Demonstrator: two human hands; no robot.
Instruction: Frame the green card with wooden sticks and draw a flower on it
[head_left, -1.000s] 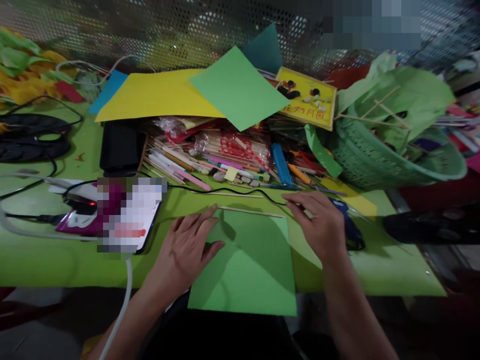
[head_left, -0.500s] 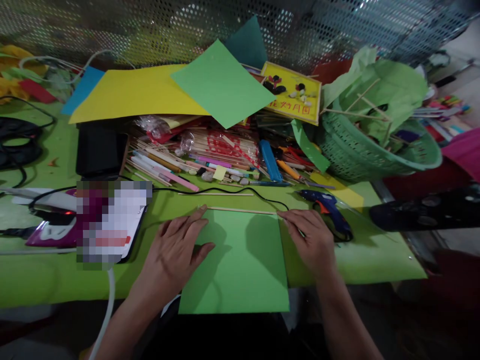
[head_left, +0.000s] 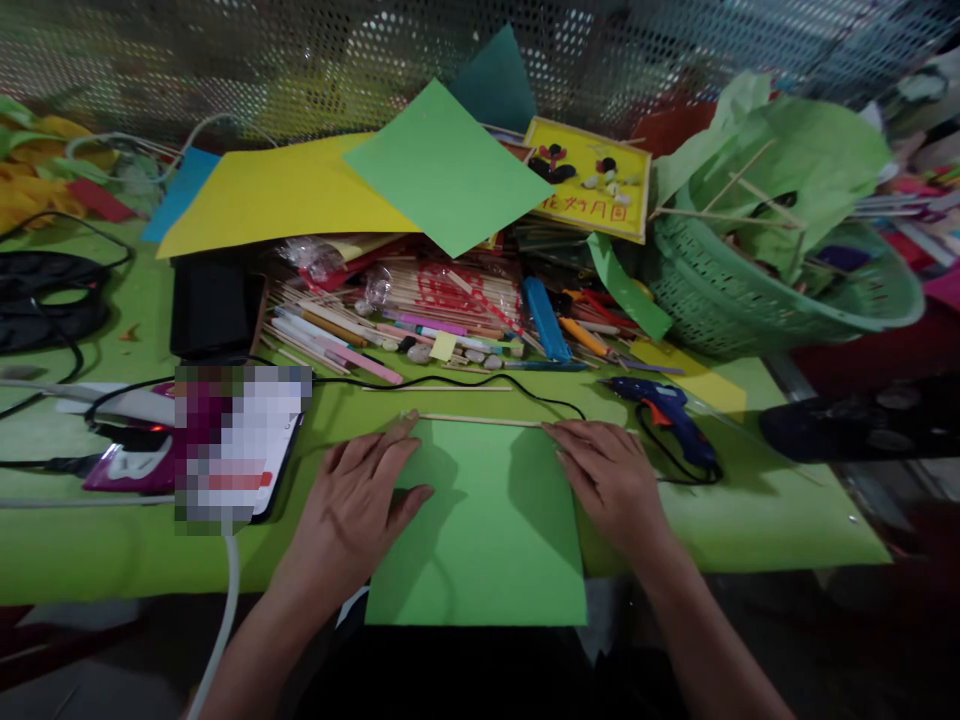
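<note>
A green sheet of card (head_left: 480, 530) lies at the table's front edge, its near part jutting past the edge. Along its far edge runs a thin wooden stick (head_left: 480, 420). My left hand (head_left: 367, 490) rests flat with fingers stretched, fingertips on the stick's left end and thumb spread over the card. At the other end, my right hand (head_left: 611, 470) presses its outstretched fingertips onto the stick near the card's far right corner. Both hands are open. Another thin stick (head_left: 439, 388) lies just beyond, parallel to the first.
Right of my right hand lies a blue glue gun (head_left: 667, 405). A phone (head_left: 289, 430), partly blurred out, and a purple power strip (head_left: 135, 465) sit on the left. Pens (head_left: 330, 345), bundled sticks and coloured card fill the back, with a green basket (head_left: 720, 290) at back right.
My right hand has shifted slightly left along the stick, its fingers now lying flatter over the corner. My left hand keeps its place on the stick. The whole view has shifted slightly.
</note>
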